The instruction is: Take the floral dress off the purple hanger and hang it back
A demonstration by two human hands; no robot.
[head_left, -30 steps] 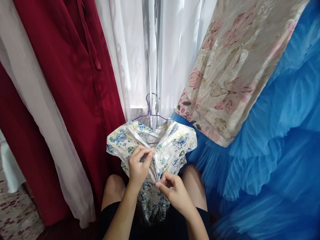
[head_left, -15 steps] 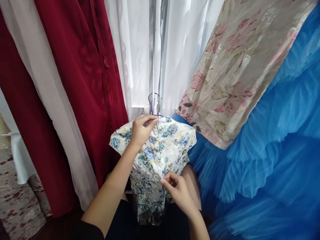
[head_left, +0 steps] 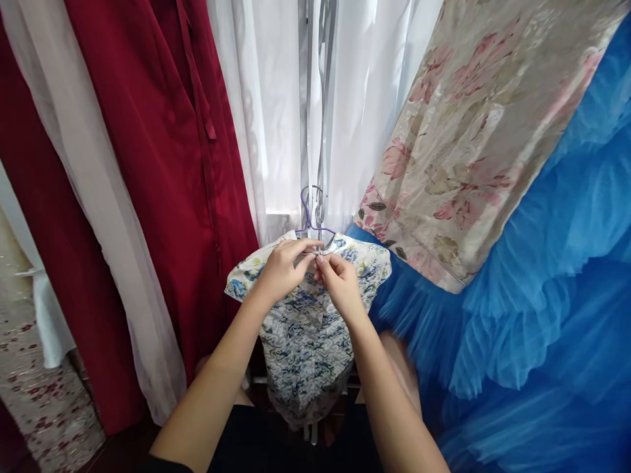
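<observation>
A white dress with blue flowers and short cap sleeves [head_left: 305,335] hangs in front of me on a purple hanger [head_left: 306,209]. My left hand [head_left: 284,268] pinches the fabric at the neckline, thumb and fingers close together. Right beside it, my right hand [head_left: 339,279] is also closed in a pinch at the middle of the neckline, its fingertips meeting those of my left. The small part between the fingertips is too hidden to make out. Below the hands, a centre seam runs down the bodice.
Red gowns [head_left: 162,164] and a sheer pale cloth [head_left: 98,164] hang on the left. To the right are a beige dress with pink flowers [head_left: 463,157] and a ruffled blue tulle skirt [head_left: 522,328]. White curtains [head_left: 276,118] and metal poles [head_left: 315,118] stand behind the hanger.
My right hand has moved up from the middle of the bodice to the neckline, next to my left hand. The open-looking seam line there now shows less, and the dress has swung slightly.
</observation>
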